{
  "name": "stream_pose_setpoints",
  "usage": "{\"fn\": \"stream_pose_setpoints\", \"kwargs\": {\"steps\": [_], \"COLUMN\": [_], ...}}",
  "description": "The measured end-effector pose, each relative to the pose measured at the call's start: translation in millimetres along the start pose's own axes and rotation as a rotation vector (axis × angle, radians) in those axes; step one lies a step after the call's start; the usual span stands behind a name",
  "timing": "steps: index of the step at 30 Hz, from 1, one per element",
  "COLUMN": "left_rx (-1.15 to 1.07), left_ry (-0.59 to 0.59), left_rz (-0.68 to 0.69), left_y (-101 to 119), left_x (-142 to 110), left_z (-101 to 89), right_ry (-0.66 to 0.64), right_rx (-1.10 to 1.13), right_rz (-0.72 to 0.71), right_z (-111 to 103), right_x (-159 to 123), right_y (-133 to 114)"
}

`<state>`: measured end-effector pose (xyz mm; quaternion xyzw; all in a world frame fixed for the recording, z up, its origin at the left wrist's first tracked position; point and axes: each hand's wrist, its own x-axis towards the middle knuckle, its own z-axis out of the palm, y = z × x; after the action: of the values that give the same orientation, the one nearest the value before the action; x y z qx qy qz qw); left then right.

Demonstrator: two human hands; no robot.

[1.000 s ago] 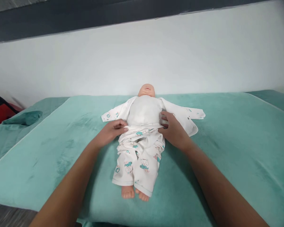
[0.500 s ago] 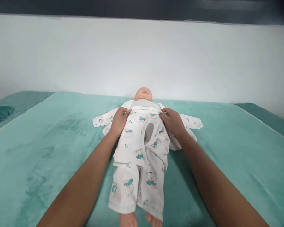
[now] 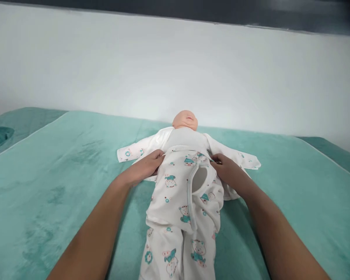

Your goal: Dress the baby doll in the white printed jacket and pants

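You have the doll (image 3: 185, 119) lying on its back in the middle of the green cover (image 3: 76, 175), head at the far end near the wall (image 3: 175, 70); the printed trousers (image 3: 172, 194) cover it from the waist down, feet out of view. Your left hand (image 3: 146, 168) and right hand (image 3: 230, 173) sit at either side of the waistband (image 3: 186, 148); the fingers of both are curled narrow, but their tips are hidden, so you cannot tell whether they pinch cloth.

The likeliest trouble is a skewed fit; the slit (image 3: 200, 181) lies right of centre and the cloth is wrinkled there, so an uneven pull could twist the trousers further. The open jacket (image 3: 160, 140) spreads beneath your hands; its hem could get caught along with the waistband and bunch under the back. A hard tug toward the far side might slide the whole doll, since nothing visible braces it; the fold (image 3: 163, 221) across the left thigh could tighten too, and straining the slit's edge may stretch it wider.
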<state>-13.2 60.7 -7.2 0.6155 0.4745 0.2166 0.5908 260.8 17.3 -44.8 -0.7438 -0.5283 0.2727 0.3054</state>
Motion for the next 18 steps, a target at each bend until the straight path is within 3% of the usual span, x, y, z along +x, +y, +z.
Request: {"fn": "stream_pose_setpoints", "kwargs": {"steps": [7,11,14,18], "left_rx": [-0.449,-0.572,-0.622,-0.675], "left_ry": [0.044,0.103,0.168,0.205], "left_rz": [0.002,-0.007,-0.022,-0.029], "left_y": [-13.7,-14.9,-13.2,-11.8], "left_x": [9.4,11.0,10.9,12.6], "left_z": [12.6,20.2,25.2,30.0], "right_ry": [-0.270,-0.233,-0.179,-0.262], "right_rx": [0.564,0.642,0.700,0.825], "right_rz": [-0.059,-0.129,-0.077,-0.104], "right_z": [5.5,5.5,6.6,10.2], "right_x": [-12.8,-14.9,-15.1,-15.4], "right_y": [-5.6,-7.7,-6.4,-7.7]}}
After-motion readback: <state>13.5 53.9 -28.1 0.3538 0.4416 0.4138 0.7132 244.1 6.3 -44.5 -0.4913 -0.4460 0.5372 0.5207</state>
